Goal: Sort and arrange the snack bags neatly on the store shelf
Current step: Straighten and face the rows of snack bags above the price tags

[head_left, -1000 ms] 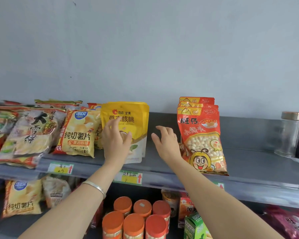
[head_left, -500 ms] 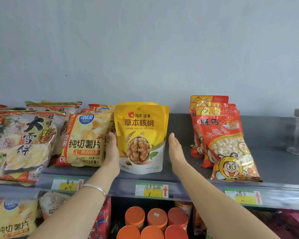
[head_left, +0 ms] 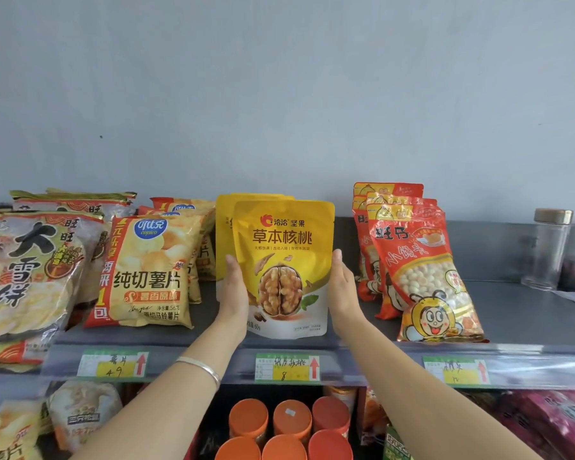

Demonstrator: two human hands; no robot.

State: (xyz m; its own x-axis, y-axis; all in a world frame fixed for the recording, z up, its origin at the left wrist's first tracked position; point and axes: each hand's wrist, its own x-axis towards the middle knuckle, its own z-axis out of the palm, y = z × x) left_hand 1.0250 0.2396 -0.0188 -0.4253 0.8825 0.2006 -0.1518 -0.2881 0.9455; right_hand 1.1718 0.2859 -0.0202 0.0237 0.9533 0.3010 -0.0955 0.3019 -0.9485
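Note:
A yellow walnut pouch stands upright at the front of the grey shelf. My left hand presses its left edge and my right hand presses its right edge, both with straight fingers. Part of my left hand's fingers is hidden behind the pouch. A second yellow pouch stands just behind it, offset to the left. Potato chip bags lean to the left of the pouches, and red bags of small biscuit balls lean to the right.
Large rice cracker bags fill the far left of the shelf. A glass jar with a metal lid stands at the far right. Price tags line the shelf's front rail. Orange-lidded tubs and more bags sit on the shelf below.
My hands moved from the front of the yellow pouch to its two sides. The front pouch now stands forward and to the right of the one behind it.

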